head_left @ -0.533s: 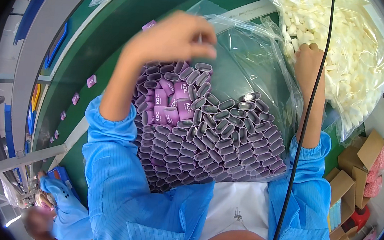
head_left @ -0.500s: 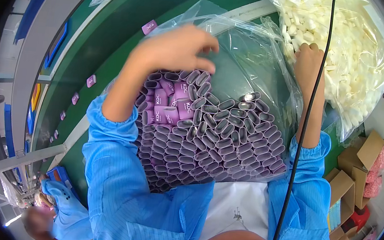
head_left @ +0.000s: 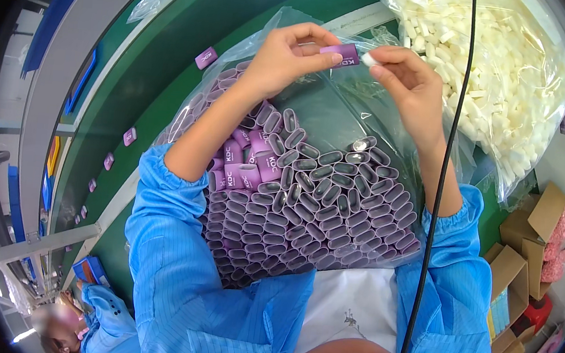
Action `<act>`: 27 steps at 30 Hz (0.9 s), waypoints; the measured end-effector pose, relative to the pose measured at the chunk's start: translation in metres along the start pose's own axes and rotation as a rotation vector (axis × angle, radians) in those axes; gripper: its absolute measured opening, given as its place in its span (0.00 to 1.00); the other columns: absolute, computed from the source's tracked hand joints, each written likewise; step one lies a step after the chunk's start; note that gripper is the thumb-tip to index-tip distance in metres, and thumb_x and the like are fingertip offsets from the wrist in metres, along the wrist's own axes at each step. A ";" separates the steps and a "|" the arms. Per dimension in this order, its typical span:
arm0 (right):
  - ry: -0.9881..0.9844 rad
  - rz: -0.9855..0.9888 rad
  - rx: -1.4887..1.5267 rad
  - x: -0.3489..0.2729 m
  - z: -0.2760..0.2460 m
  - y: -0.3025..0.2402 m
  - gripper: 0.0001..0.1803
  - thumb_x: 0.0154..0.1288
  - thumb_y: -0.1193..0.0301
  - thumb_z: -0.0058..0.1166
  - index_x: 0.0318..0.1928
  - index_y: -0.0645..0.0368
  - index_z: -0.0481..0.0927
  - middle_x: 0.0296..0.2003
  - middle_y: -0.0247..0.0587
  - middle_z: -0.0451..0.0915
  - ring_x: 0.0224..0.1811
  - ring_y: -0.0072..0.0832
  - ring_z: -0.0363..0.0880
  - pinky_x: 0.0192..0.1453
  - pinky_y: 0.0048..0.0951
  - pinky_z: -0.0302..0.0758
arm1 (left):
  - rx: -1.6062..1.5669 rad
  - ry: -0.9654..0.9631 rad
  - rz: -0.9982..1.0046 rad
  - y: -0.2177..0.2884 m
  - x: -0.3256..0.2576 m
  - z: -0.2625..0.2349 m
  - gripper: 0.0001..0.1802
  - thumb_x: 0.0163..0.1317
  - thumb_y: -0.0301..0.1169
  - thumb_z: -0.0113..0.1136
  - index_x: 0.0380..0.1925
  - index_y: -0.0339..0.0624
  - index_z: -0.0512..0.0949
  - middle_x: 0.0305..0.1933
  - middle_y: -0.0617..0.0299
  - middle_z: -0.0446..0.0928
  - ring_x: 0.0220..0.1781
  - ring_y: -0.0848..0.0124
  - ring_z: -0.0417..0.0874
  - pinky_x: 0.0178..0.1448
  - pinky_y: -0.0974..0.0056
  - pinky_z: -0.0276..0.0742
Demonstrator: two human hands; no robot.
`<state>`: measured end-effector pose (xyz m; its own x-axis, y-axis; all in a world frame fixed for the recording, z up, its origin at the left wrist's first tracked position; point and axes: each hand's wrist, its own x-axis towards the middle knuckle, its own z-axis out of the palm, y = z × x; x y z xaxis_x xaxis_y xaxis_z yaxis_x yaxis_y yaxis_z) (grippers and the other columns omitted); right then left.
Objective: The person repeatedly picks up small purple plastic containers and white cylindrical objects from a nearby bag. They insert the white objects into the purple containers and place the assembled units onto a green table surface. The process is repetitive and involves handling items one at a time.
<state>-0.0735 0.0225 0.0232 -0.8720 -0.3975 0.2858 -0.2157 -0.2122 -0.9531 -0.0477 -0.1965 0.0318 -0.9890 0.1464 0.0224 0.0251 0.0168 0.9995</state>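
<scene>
Pinching a purple oval tube [head_left: 342, 55] between thumb and fingers, the left hand [head_left: 288, 56] holds it level above the far side of an opened clear plastic bag [head_left: 334, 103]. The right hand [head_left: 413, 90] grips a small white plug [head_left: 369, 60] between thumb and fingertips, right at the tube's right-hand end — whether the two touch, I cannot tell. Below the hands, the bag holds many similar tubes [head_left: 343, 220], most with their open ends up in packed rows, while a cluster at the left [head_left: 245, 173] lies with printed sides showing. To the right, a second clear bag [head_left: 537, 143] is full of cream-white pieces [head_left: 483, 66]. A black cable [head_left: 443, 171] crosses in front of the right forearm. More single purple pieces [head_left: 206, 57] sit spaced along the green surface [head_left: 156, 106] at left — well apart from both hands.
</scene>
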 end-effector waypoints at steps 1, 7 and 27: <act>0.005 0.015 0.012 -0.001 0.000 0.002 0.08 0.61 0.83 0.57 0.42 0.67 0.80 0.43 0.41 0.81 0.45 0.25 0.80 0.51 0.26 0.77 | 0.008 -0.008 0.030 -0.003 0.000 0.003 0.13 0.59 0.23 0.65 0.43 0.31 0.77 0.45 0.58 0.79 0.46 0.73 0.81 0.52 0.68 0.76; -0.018 0.056 0.009 -0.003 -0.004 0.004 0.08 0.57 0.84 0.60 0.39 0.67 0.81 0.41 0.41 0.80 0.45 0.25 0.79 0.51 0.26 0.76 | 0.014 -0.056 0.177 -0.007 -0.008 0.012 0.11 0.58 0.22 0.65 0.41 0.33 0.79 0.46 0.57 0.78 0.49 0.72 0.79 0.53 0.67 0.76; 0.110 -0.621 -0.387 -0.009 0.011 0.008 0.09 0.51 0.78 0.67 0.32 0.65 0.80 0.36 0.42 0.77 0.38 0.31 0.78 0.39 0.27 0.75 | -0.463 -0.072 0.095 -0.003 -0.017 0.026 0.09 0.64 0.24 0.59 0.44 0.33 0.76 0.45 0.55 0.80 0.47 0.71 0.82 0.53 0.66 0.80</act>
<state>-0.0623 0.0149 0.0136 -0.5737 -0.2105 0.7916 -0.8054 -0.0310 -0.5919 -0.0274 -0.1730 0.0282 -0.9725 0.1939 0.1291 0.0314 -0.4402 0.8974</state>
